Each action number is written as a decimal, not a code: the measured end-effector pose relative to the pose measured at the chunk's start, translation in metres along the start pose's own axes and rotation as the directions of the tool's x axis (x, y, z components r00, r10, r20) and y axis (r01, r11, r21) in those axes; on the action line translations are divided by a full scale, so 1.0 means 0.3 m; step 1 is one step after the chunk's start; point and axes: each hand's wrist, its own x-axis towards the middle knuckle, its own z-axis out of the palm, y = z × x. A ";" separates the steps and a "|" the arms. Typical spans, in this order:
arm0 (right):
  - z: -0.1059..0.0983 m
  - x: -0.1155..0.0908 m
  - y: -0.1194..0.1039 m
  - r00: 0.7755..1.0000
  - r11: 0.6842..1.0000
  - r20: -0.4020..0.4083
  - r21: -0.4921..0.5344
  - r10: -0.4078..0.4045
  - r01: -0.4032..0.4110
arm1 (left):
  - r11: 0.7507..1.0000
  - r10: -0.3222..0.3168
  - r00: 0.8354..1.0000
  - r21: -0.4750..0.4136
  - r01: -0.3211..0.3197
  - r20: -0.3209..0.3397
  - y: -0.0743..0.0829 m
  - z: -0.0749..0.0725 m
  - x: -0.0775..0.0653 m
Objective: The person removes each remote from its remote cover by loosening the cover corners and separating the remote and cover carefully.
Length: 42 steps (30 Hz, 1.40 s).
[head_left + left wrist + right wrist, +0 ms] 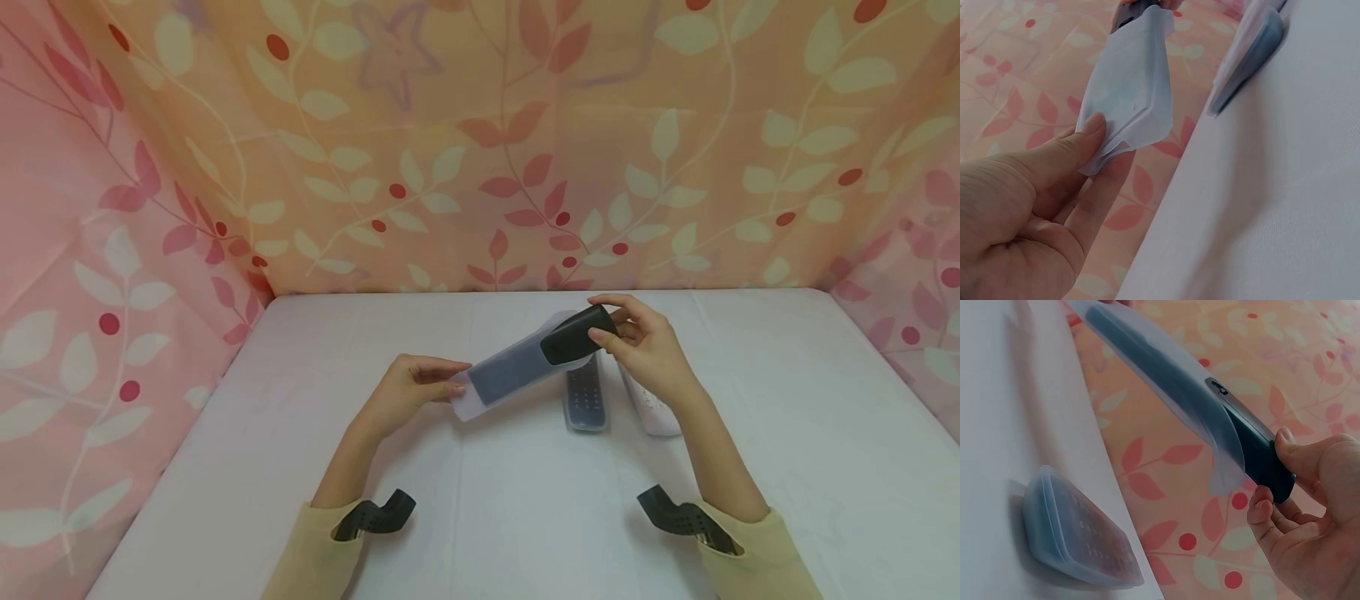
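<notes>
A black remote control [576,335] sits partly inside a translucent sleeve-like cover [517,367], tilted and held above the table. My left hand [416,390] pinches the closed lower end of the cover between thumb and fingers. At the other end, my right hand [645,346] grips the bare part of the remote, with the thumb on one side and fingers on the other. The cover's loose mouth flares around the remote in the right wrist view. Below them on the table lies a dark remote in a clear cover [587,400].
A white remote [654,410] lies to the right, partly hidden behind the right forearm. The table [480,500] has a white cloth, and floral curtains [480,167] rise at its back and sides. Black wrist mounts [382,512] stick out from both sleeves.
</notes>
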 end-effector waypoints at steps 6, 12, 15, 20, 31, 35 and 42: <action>-0.006 -0.002 0.001 1.000 1.000 -0.006 0.018 -0.016 0.016 | 1.000 -0.005 1.000 0.009 0.005 -0.010 -0.006 -0.005 0.002; -0.013 -0.002 0.003 1.000 0.999 -0.009 0.030 -0.029 0.029 | 1.000 0.007 1.000 -0.010 -0.007 -0.015 -0.015 -0.007 0.006; -0.015 -0.002 0.003 1.000 0.999 -0.006 0.034 -0.022 0.022 | 1.000 0.023 1.000 -0.006 -0.024 -0.018 -0.018 -0.009 0.008; -0.018 -0.003 0.003 1.000 0.999 -0.003 0.046 -0.016 0.016 | 0.999 0.031 0.999 -0.004 -0.032 -0.022 -0.017 -0.011 0.006; -0.021 -0.001 0.008 1.000 0.999 0.005 0.053 -0.003 0.002 | 1.000 0.028 0.999 -0.012 -0.028 -0.028 -0.011 -0.010 0.006; -0.023 -0.001 0.008 1.000 0.999 0.004 0.050 0.006 -0.006 | 1.000 0.027 0.999 -0.013 -0.027 -0.028 -0.010 -0.010 0.006; -0.026 -0.001 0.007 1.000 0.999 -0.003 0.040 0.004 -0.004 | 1.000 0.017 1.000 -0.014 -0.017 -0.025 -0.003 -0.015 0.003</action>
